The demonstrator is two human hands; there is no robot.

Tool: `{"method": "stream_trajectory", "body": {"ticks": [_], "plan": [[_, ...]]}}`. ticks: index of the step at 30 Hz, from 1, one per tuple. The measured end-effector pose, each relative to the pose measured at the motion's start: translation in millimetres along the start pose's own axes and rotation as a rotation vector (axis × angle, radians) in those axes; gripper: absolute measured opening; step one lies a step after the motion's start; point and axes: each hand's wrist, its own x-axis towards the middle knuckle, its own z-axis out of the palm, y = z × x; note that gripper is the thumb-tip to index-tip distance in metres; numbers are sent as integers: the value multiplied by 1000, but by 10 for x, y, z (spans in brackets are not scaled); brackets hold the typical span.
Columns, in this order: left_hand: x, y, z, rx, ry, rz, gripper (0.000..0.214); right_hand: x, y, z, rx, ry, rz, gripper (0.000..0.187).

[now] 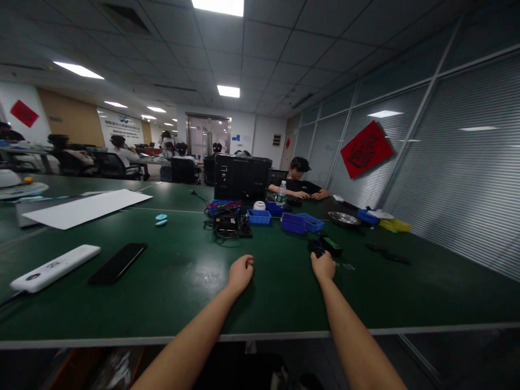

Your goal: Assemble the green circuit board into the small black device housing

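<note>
My left hand (241, 273) rests on the green table, its fingers curled in and nothing visible in them. Farther right, my right hand (324, 266) is closed on a small dark object (316, 248), whose kind is too dim to make out. Just beside that object lies a black case with a green face (332, 245), perhaps a circuit board. A small clear piece (348, 266) lies to the right of my right hand. Beyond my left hand sits a black power adapter (226, 223) among tangled cables.
Blue bins (293, 223), a metal dish (344, 219) and a water bottle (281, 193) stand farther back, near a black monitor (242, 177). At left lie a phone (117, 263), a white power strip (54, 268) and white sheets (89, 208). A person in a cap (300, 181) sits across the table.
</note>
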Motion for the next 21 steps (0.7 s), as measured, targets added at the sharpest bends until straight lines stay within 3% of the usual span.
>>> {"method": "stream_trajectory", "body": {"ticks": [7, 21], "plan": [[0, -11, 3, 19, 6, 13, 34, 13, 27, 30, -64, 87, 41, 55], [-24, 46, -21, 37, -7, -1, 32, -37, 9, -4, -40, 68, 41, 55]]}}
